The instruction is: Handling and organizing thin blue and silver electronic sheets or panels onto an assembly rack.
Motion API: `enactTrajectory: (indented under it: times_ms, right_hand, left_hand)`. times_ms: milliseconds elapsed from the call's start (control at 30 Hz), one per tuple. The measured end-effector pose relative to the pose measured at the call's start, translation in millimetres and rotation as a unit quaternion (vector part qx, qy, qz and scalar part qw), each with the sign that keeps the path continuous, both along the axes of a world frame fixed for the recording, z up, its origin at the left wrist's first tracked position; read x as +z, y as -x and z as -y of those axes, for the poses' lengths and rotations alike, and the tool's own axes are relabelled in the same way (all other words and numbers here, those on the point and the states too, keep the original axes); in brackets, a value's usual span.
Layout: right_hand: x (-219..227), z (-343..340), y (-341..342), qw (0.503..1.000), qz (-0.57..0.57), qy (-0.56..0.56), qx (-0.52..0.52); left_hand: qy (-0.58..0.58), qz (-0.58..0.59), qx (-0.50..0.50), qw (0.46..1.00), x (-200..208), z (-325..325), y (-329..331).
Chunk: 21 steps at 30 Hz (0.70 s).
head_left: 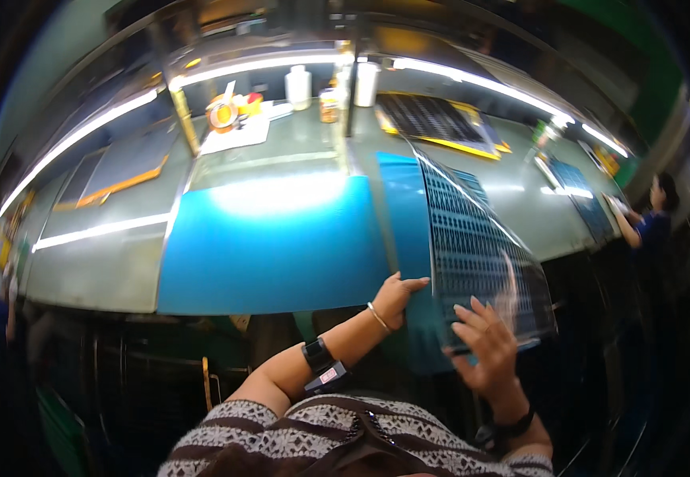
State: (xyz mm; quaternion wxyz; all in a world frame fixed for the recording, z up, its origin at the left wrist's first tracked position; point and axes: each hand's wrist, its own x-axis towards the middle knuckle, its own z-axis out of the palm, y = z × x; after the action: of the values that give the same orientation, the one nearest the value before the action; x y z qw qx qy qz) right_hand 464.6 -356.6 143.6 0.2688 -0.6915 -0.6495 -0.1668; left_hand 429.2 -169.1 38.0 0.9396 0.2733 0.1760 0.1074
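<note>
A clear, glossy sheet with dark rows of small patterns (472, 226) stands tilted and bowed at the right of the bench's middle. My left hand (394, 302) is at its left edge, closed, with one finger reaching to the rim; some fingers are hidden. My right hand (485, 347) is raised by the sheet's near right part with its fingers spread, slightly blurred, and a reflection shows in the sheet. Whether it touches the surface I cannot tell. Blue sheeting (403, 208) lies behind and under the patterned sheet. Left of it, a large blue sheet (273, 254) lies flat.
Tape rolls (222, 116) and white bottles (299, 87) stand at the back. Dark, yellow-edged panels (432, 119) lie back right, another panel (126, 163) far left. A post (349, 95) rises behind. Another person (653, 219) works at the far right.
</note>
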Motion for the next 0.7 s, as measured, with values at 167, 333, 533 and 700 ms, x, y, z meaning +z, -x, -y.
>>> enactTrajectory:
  times_ms: [167,333,533,700]
  right_hand:
    - [-26,-9,-6,1.000,-0.008,-0.006,0.003]
    - [45,-16,-77,0.980,0.039,-0.195,-0.026]
    - [69,-89,-75,0.926,-0.164,-0.339,-0.014]
    - [23,-185,-81,0.943,-0.075,-0.040,0.321]
  left_hand:
    - [-0.017,0.010,0.104,0.994,19,-20,51]
    - [-0.087,-0.027,0.233,0.968,51,-49,161]
    - [-0.131,-0.060,0.493,0.858,83,-26,327]
    - [-0.221,-0.193,0.687,0.665,118,56,461]
